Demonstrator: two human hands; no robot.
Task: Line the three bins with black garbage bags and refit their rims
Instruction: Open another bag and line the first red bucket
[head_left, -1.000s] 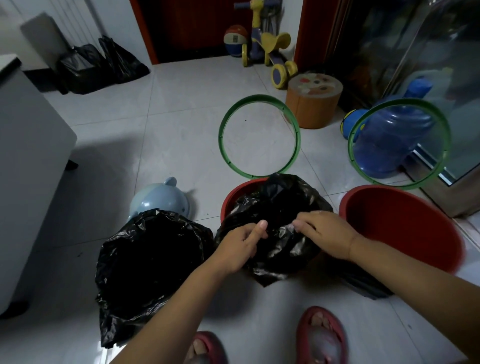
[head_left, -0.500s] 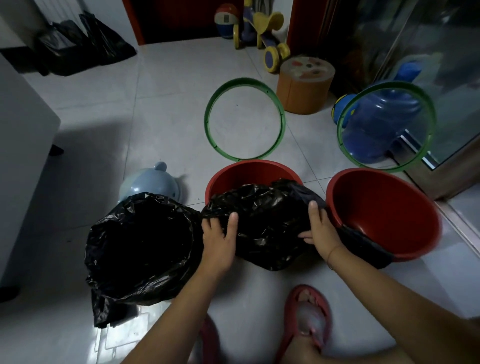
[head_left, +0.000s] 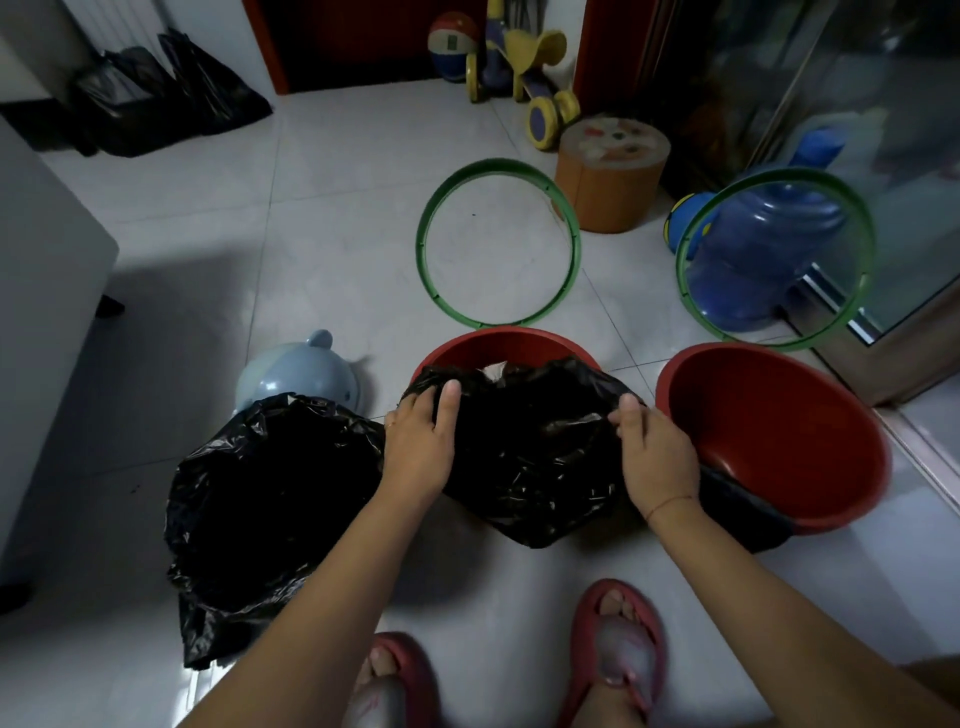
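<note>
Two slippers (head_left: 618, 649), red, stand nearest on the pale tiled floor (head_left: 322, 218), toes pointing away from the camera. Both forearms reach forward from them to the middle bin (head_left: 506, 340). The left hand (head_left: 418, 441) is clenched on the near-left edge of the bag (head_left: 524, 457), thumb on top; the right hand (head_left: 657, 457) pinches the bag's right edge in its fingertips. Between the hands the black bag is stretched sideways across the bin's mouth, its long axis running left to right, with a loose corner hanging down toward the slippers. Only the far arc of the red bin shows beyond the plastic, and a small pale patch sits at the bag's far edge.

Left of it, touching the left wrist, the lined bin (head_left: 270, 499) is wholly wrapped in black plastic, its opening facing up and a slack tail trailing on the floor. To the right the bare bin (head_left: 774, 441) stands upright and unlined, just beside the right hand, with a dark flap of plastic under its near side.

Behind the lined bin rests a pale blue lid-like object (head_left: 298, 376). Farther on, one green rim (head_left: 498, 241) lies flat on the tiles beyond the middle bin. A second rim (head_left: 776, 260) stands tilted against a blue water jug (head_left: 763, 249) by a glass door (head_left: 883, 130) at right. An orange stool (head_left: 610, 171) sits between the rims, a toy scooter (head_left: 524, 78) and ball (head_left: 452, 44) lie near the far doorway, and black sacks (head_left: 166, 98) slump in the far left corner. A white cabinet (head_left: 41, 280) fills the left edge.
</note>
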